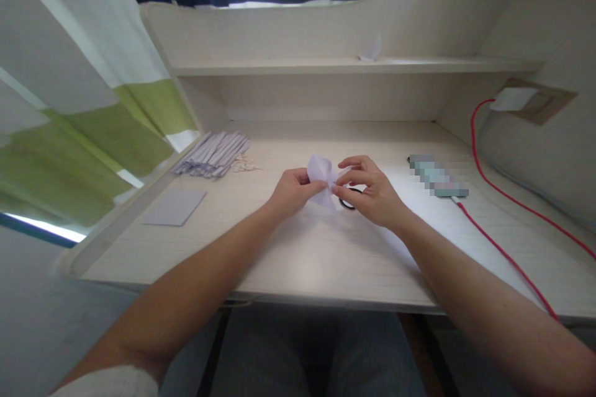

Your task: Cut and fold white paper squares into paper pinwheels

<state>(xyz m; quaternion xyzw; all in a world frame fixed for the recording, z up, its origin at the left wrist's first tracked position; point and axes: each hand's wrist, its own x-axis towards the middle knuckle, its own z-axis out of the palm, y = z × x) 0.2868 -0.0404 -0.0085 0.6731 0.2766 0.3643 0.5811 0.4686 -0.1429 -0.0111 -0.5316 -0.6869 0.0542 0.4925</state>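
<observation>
Pinching folded paper [322, 181], left hand [292, 191], right hand [371, 192]; dark ring [347, 203] half hidden.

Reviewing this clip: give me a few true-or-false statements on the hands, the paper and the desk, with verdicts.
1. Both hands, left hand and right hand, hold the folded paper piece. True.
2. The pile of folded paper strips lies right of the hands. False: it lies to their left.
3. A red cable runs across the desk on the right. True.
4. The flat paper sheet rests on the upper shelf. False: it lies on the desk.
</observation>
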